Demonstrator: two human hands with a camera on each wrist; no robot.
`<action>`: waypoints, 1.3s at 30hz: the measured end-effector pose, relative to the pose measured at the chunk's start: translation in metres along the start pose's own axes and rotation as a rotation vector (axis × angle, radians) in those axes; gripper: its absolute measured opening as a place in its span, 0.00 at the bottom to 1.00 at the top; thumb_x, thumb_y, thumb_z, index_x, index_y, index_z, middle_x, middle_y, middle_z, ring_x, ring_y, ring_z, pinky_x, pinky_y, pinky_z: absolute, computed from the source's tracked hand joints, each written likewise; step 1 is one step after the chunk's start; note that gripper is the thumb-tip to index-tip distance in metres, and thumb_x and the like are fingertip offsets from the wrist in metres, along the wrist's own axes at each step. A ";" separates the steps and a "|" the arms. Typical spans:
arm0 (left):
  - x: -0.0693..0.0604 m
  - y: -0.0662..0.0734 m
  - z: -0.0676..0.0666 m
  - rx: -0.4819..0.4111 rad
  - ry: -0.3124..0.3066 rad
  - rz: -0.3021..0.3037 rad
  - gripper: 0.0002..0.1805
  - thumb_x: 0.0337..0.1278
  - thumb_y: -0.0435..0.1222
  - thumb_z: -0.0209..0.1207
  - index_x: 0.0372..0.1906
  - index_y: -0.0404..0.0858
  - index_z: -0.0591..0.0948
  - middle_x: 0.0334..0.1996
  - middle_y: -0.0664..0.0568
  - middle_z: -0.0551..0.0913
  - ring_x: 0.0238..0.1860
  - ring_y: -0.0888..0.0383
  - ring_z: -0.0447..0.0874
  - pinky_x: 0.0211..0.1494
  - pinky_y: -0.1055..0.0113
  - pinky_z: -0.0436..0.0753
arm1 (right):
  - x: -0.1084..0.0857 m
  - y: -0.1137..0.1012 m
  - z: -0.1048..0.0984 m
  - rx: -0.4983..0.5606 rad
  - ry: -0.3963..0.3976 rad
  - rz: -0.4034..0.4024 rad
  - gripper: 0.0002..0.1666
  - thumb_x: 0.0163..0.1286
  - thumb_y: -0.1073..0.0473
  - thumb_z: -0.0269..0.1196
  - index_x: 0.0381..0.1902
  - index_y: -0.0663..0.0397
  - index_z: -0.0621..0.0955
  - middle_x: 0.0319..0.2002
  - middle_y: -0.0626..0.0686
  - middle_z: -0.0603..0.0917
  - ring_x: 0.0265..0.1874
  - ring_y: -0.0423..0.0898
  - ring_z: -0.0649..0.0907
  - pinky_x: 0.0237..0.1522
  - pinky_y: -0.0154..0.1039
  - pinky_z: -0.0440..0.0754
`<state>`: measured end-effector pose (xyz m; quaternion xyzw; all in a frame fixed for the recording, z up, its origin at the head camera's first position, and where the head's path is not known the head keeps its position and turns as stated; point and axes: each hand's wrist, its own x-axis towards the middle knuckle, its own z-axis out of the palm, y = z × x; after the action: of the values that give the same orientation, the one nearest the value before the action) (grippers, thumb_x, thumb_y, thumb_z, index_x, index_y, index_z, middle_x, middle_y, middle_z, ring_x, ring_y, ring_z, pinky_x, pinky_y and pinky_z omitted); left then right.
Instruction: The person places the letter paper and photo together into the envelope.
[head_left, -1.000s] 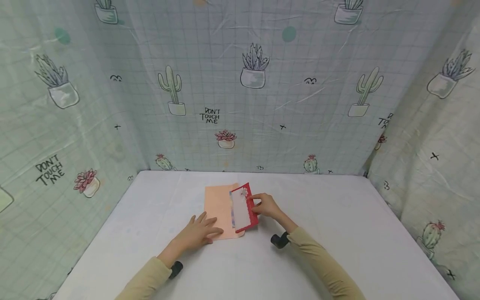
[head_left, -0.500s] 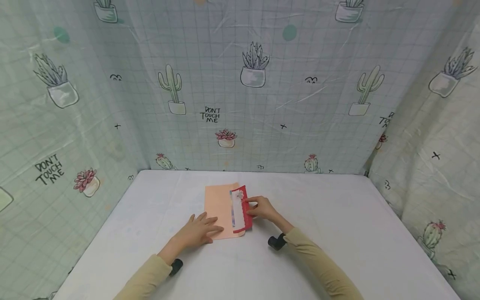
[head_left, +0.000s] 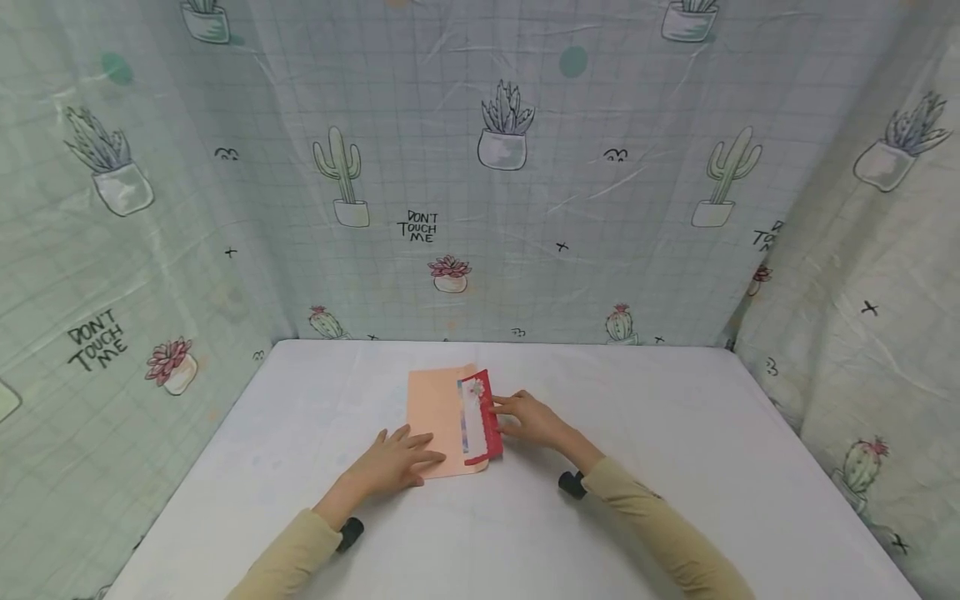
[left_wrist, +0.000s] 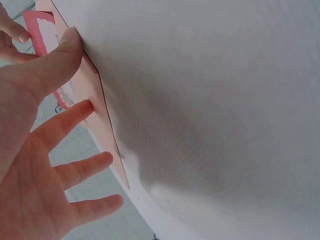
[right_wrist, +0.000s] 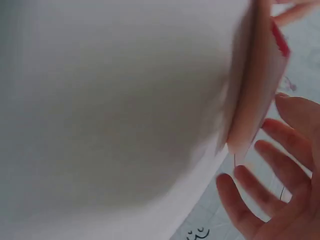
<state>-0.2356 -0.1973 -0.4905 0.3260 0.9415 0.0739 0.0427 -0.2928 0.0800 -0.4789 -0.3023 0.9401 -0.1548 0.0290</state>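
Observation:
A peach paper envelope [head_left: 431,402] lies on the white table, its flap side to the right. Over its right part sits a red and white greeting card [head_left: 473,421] with a flower decoration; I cannot tell how much of it is inside. My left hand [head_left: 392,462] rests on the envelope's lower left corner with fingers spread. At the card's red right edge is my right hand [head_left: 534,420], fingertips touching or very close to it. The right wrist view shows those fingers [right_wrist: 285,160] loosely spread, apart from the thumb, beside the card's edge.
The white table [head_left: 637,433] reaches to a patterned curtain [head_left: 495,208] at the back and both sides. Dark wrist cameras are strapped beneath both forearms, close above the tabletop.
The red card has shifted left over the envelope and lies flatter. My right hand followed it left, then loosened its pinch and drew slightly away. The left hand stayed in place.

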 end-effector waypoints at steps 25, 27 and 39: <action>0.007 -0.009 0.004 0.043 -0.018 -0.157 0.41 0.44 0.57 0.58 0.63 0.41 0.64 0.66 0.42 0.61 0.67 0.35 0.48 0.60 0.33 0.53 | -0.015 0.006 0.018 -0.459 -0.129 -0.177 0.33 0.65 0.38 0.48 0.66 0.38 0.60 0.67 0.45 0.61 0.67 0.49 0.59 0.59 0.53 0.66; 0.008 -0.010 0.004 0.042 -0.026 -0.159 0.41 0.44 0.57 0.58 0.63 0.42 0.65 0.66 0.43 0.61 0.67 0.35 0.49 0.59 0.32 0.53 | -0.015 0.005 0.018 -0.450 -0.141 -0.172 0.33 0.65 0.38 0.47 0.66 0.38 0.60 0.67 0.44 0.61 0.67 0.49 0.59 0.59 0.53 0.65; 0.008 -0.017 0.002 -0.005 -0.034 -0.145 0.38 0.44 0.55 0.58 0.63 0.46 0.66 0.66 0.46 0.62 0.67 0.34 0.47 0.58 0.29 0.50 | -0.005 0.000 0.016 -0.398 -0.199 -0.182 0.33 0.66 0.39 0.45 0.68 0.36 0.55 0.69 0.41 0.56 0.69 0.46 0.56 0.60 0.52 0.64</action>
<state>-0.2518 -0.2056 -0.4954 0.2578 0.9617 0.0675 0.0647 -0.2867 0.0787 -0.4945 -0.3993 0.9135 0.0624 0.0473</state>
